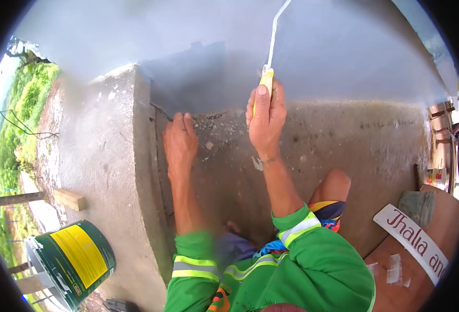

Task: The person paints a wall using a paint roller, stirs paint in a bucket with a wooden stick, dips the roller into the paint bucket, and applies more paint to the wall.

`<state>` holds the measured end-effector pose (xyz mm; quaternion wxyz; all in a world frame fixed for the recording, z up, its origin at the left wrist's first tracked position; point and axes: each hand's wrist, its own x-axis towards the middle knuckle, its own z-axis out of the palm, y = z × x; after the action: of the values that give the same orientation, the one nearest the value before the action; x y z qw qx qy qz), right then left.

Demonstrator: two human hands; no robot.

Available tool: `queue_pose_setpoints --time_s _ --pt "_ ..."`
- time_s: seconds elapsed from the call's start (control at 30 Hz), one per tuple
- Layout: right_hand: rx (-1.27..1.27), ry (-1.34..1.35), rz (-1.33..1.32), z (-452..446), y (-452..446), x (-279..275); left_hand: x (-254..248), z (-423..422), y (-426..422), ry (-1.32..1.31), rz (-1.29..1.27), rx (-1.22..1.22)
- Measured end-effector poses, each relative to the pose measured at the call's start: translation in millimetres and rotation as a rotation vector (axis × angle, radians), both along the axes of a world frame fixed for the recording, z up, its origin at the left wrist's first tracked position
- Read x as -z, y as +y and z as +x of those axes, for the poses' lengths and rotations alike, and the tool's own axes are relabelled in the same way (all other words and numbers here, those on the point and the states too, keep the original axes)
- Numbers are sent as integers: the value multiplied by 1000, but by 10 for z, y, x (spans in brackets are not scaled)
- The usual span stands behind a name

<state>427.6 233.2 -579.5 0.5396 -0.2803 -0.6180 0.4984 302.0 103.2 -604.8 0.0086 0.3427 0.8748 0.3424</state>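
Note:
My right hand (267, 122) is wrapped round the yellow handle (265, 83) of a paint roller, thumb along its top. The roller's bent white rod (273, 41) runs up across the grey wall (333, 52) and out of the top of view, so its head does not show. Lower and to the left, my left hand (181, 140) has its fingers curled in at the foot of the wall, beside the concrete ledge (104, 135). A thin dark strip or wire (160, 110) meets its fingertips; what the fingers hold is hidden.
Loose grit (216, 130) lies along the wall's base. A green bucket with a yellow label (78, 257) stands at lower left, near a wood block (69, 198). At lower right are a lettered white sign (411, 239) and a brown board (390, 260). Greenery lies beyond the ledge.

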Motion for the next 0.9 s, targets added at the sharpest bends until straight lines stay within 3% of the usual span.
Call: queue_pose_setpoints --time_s 0.07,0.2,0.3,0.6,0.9 --pt "-72 80 -1 -74 -152 -127 15 -24 9 -24 42 -10" --pt "-86 -118 -44 -222 -311 121 -22 -22 31 -86 89 -69" --pt "41 -297 13 -216 -462 665 -39 -51 7 -117 206 -87" --pt "28 -577 -285 148 -937 2217 -83 -51 -44 -235 191 -120" --pt "45 -719 -347 166 -987 3171 -124 12 -105 -208 166 -101"
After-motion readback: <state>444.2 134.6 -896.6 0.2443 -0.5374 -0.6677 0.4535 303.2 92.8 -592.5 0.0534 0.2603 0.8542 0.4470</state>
